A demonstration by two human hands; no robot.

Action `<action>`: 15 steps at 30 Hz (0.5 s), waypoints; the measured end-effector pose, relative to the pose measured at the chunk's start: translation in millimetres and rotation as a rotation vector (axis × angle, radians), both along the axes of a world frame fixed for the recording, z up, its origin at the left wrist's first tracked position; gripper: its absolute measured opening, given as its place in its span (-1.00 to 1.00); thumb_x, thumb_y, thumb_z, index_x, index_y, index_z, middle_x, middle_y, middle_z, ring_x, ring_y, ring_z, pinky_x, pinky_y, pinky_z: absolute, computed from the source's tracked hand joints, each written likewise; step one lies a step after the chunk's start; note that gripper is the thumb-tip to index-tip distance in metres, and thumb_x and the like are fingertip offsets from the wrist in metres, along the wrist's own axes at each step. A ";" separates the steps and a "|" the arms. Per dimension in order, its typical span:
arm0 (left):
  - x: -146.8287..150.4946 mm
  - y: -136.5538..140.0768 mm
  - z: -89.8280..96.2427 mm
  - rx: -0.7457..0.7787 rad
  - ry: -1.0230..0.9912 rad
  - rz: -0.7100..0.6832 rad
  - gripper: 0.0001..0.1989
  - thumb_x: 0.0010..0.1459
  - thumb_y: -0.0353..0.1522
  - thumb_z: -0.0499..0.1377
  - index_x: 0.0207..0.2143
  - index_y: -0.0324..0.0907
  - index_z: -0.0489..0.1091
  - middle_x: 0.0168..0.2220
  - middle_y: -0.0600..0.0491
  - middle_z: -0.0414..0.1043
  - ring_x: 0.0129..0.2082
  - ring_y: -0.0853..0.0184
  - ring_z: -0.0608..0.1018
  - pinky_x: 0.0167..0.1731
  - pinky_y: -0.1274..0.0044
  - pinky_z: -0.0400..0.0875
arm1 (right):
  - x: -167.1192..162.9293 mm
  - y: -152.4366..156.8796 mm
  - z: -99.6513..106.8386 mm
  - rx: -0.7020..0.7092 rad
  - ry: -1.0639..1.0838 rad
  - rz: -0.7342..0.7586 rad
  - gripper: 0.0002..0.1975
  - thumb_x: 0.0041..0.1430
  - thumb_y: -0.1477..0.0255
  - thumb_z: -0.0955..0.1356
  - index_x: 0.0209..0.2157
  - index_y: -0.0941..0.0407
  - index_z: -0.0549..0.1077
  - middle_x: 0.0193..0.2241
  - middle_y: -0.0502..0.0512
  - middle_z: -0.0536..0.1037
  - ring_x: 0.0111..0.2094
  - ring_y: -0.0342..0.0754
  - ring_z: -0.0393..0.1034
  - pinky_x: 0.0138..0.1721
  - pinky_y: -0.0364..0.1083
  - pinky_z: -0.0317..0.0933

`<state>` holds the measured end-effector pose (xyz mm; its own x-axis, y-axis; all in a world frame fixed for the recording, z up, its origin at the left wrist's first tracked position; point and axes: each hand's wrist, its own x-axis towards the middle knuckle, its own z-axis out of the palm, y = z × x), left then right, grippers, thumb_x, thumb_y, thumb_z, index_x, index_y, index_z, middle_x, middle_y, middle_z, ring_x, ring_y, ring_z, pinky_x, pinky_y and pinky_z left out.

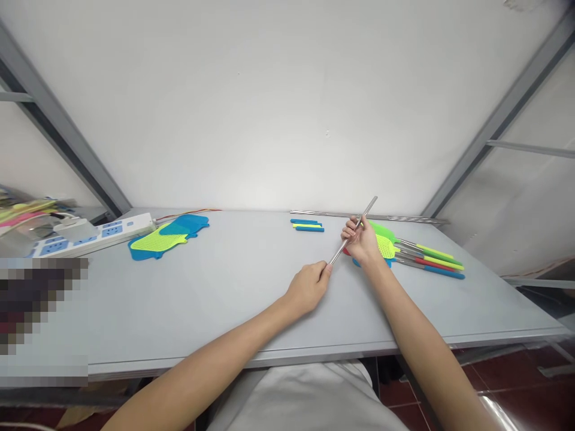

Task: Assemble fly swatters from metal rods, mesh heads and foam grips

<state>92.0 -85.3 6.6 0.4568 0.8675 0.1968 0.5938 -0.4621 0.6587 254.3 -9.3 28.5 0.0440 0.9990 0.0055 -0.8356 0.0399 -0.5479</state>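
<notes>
A thin shiny metal rod (338, 254) slants up to the right above the table. Its lower end is inside the closed fist of my left hand (309, 287), so that end is hidden. Farther up, my right hand (363, 240) has its fingers curled round the rod, palm turned upward. Behind and right of that hand lie several fly swatters (424, 258) with metal shafts and green, yellow, red and blue handles, their heads partly covered by the hand. Short blue and yellow handle grips (308, 225) lie left of my right hand.
Loose fly swatter heads (157, 241), blue and yellow, overlap on the left of the grey table (215, 311). Beside them is a white power strip (96, 236). More metal rods (404, 218) lie along the back wall. Grey frame posts (498, 114) rise at both sides.
</notes>
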 end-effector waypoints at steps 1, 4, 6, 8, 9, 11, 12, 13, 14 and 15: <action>0.0 0.0 -0.3 0.004 -0.002 -0.006 -0.65 0.19 -0.25 -0.21 -0.54 -0.17 0.19 -0.61 0.13 0.20 -0.61 0.42 0.26 -0.59 0.60 0.11 | 1.5 1.6 0.3 -0.002 -0.034 -0.025 -0.75 0.14 0.28 0.14 -0.49 0.14 0.22 -0.71 -0.14 0.12 -0.76 -0.29 0.01 -0.75 -0.28 0.01; 0.1 -0.3 -0.6 0.003 0.004 -0.010 -0.64 0.19 -0.24 -0.21 -0.54 -0.17 0.20 -0.61 0.12 0.20 -0.62 0.42 0.25 -0.60 0.60 0.10 | 10.2 6.3 0.7 -0.009 -0.061 -0.103 -0.82 0.13 0.36 0.16 -0.49 0.14 0.23 -0.70 -0.12 0.16 -0.74 -0.27 0.05 -0.74 -0.28 0.03; 0.2 -0.8 -0.6 -0.001 0.009 -0.006 -0.64 0.18 -0.23 -0.20 -0.54 -0.17 0.20 -0.61 0.12 0.21 -0.61 0.42 0.26 -0.59 0.60 0.11 | 19.0 9.1 0.1 -0.043 -0.018 -0.158 -0.86 0.11 0.44 0.16 -0.50 0.13 0.22 -0.71 -0.12 0.16 -0.74 -0.27 0.04 -0.74 -0.28 0.03; 0.1 -1.2 -0.8 0.000 0.011 -0.006 -0.65 0.18 -0.23 -0.19 -0.54 -0.17 0.21 -0.61 0.13 0.21 -0.61 0.42 0.25 -0.58 0.60 0.11 | 29.2 11.5 -1.5 -0.072 0.014 -0.190 -0.87 0.08 0.51 0.14 -0.52 0.13 0.20 -0.73 -0.13 0.15 -0.75 -0.28 0.03 -0.75 -0.29 0.01; 0.0 -1.4 -0.9 0.004 0.012 -0.009 -0.65 0.17 -0.23 -0.19 -0.54 -0.17 0.21 -0.61 0.13 0.21 -0.61 0.42 0.25 -0.59 0.60 0.11 | 34.5 12.6 -2.5 -0.086 0.028 -0.202 -0.87 0.07 0.53 0.14 -0.52 0.13 0.19 -0.73 -0.14 0.14 -0.76 -0.29 0.02 -0.76 -0.30 0.00; -0.1 -1.7 -1.4 0.018 0.008 -0.020 -0.66 0.17 -0.23 -0.19 -0.53 -0.17 0.23 -0.60 0.13 0.22 -0.61 0.42 0.25 -0.59 0.60 0.11 | 45.0 14.3 -4.5 -0.114 0.053 -0.228 -0.88 0.05 0.56 0.13 -0.53 0.13 0.18 -0.74 -0.15 0.14 -0.77 -0.29 0.01 -0.76 -0.30 0.00; 0.0 -1.8 -1.6 0.031 0.004 -0.028 -0.66 0.17 -0.24 -0.19 -0.52 -0.17 0.24 -0.59 0.13 0.24 -0.60 0.42 0.26 -0.59 0.60 0.12 | 50.0 15.0 -5.3 -0.124 0.067 -0.244 -0.88 0.04 0.56 0.12 -0.53 0.13 0.17 -0.75 -0.15 0.13 -0.78 -0.29 0.00 -0.77 -0.30 -0.01; 0.1 -1.8 -1.8 0.049 -0.003 -0.033 -0.66 0.17 -0.25 -0.18 -0.51 -0.17 0.26 -0.58 0.12 0.26 -0.58 0.41 0.28 -0.57 0.60 0.14 | 54.9 15.4 -6.0 -0.133 0.080 -0.262 -0.88 0.03 0.56 0.12 -0.53 0.13 0.16 -0.76 -0.16 0.13 -0.78 -0.29 -0.01 -0.78 -0.30 -0.03; 0.4 -1.9 -1.9 0.069 -0.014 -0.036 -0.67 0.17 -0.26 -0.17 -0.49 -0.17 0.28 -0.55 0.11 0.29 -0.55 0.41 0.30 -0.55 0.59 0.16 | 59.6 15.7 -6.4 -0.141 0.093 -0.280 -0.88 0.03 0.56 0.11 -0.53 0.12 0.16 -0.76 -0.16 0.12 -0.79 -0.29 -0.02 -0.79 -0.30 -0.04; 0.6 -1.9 -1.9 0.087 -0.028 -0.036 -0.68 0.17 -0.27 -0.16 -0.48 -0.17 0.29 -0.52 0.10 0.31 -0.52 0.40 0.33 -0.52 0.59 0.18 | 64.0 15.7 -6.8 -0.148 0.106 -0.297 -0.88 0.02 0.56 0.11 -0.54 0.12 0.15 -0.77 -0.17 0.11 -0.80 -0.29 -0.04 -0.80 -0.29 -0.06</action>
<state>92.7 -87.1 4.8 0.4804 0.8300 0.2835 0.5579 -0.5385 0.6315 318.3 6.5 21.7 0.3252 0.9323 -0.1581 -0.8519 0.2163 -0.4769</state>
